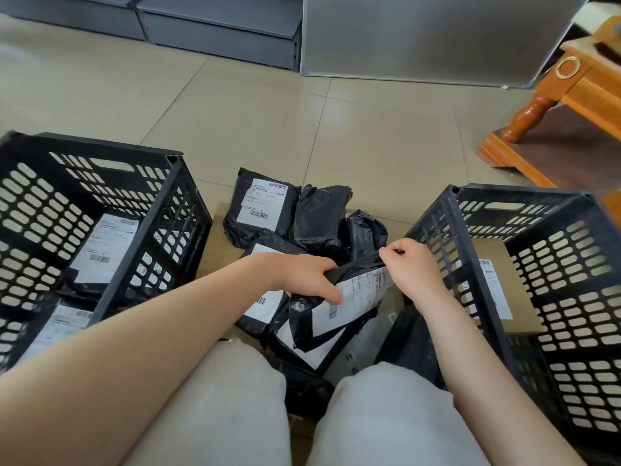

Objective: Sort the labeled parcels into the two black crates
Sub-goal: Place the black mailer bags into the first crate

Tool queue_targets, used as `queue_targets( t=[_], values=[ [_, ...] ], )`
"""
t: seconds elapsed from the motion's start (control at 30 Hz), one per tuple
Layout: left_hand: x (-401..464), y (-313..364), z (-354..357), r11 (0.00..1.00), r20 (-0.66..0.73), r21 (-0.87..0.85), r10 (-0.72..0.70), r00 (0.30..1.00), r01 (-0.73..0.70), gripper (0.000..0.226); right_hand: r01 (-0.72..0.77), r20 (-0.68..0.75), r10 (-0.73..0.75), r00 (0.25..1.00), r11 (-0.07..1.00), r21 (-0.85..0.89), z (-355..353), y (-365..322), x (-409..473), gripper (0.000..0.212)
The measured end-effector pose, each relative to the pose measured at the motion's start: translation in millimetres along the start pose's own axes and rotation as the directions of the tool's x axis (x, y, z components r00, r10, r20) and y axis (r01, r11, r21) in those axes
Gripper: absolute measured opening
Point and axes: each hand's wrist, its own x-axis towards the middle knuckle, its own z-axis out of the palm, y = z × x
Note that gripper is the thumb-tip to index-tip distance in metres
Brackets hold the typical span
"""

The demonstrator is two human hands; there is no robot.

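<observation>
Both hands hold one black plastic parcel [349, 301] with a white label, lifted slightly over the pile between my knees. My left hand [309, 275] grips its left edge with the thumb on the label. My right hand [411, 264] pinches its upper right corner. Several more black parcels lie on the floor behind it, one labeled parcel [260, 206] farthest back. The left black crate [174, 210] holds two labeled black parcels. The right black crate [447, 230] holds a brown cardboard parcel [504, 287] with a label.
A flat cardboard sheet [218, 243] lies under the pile on the tiled floor. A wooden table leg and base [527, 116] stand at the back right. Grey metal shelving [218, 28] and a grey panel [420, 35] line the back. My knees fill the bottom.
</observation>
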Motion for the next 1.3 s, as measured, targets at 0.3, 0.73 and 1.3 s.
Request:
queue_targets(
  t=[0.3,0.73,1.3],
  values=[
    [-7,-21,-7,0.997,-0.094,-0.041,-0.070,0.993,0.067,0.038,-0.304,0.215,0.216,0.952,0.625,0.719,-2,-2,-6,0.042],
    [-26,-35,-30,0.672,-0.285,-0.720,-0.053,0.957,-0.177,0.026,-0.459,0.544,0.104,0.833,0.680,0.572,19,-9,-9,0.041],
    [-81,-87,-41,0.536,-0.496,-0.781,-0.219,0.840,-0.321,0.035,-0.044,0.428,-0.195,0.883,0.871,0.489,32,-112,5,0.033]
  ],
)
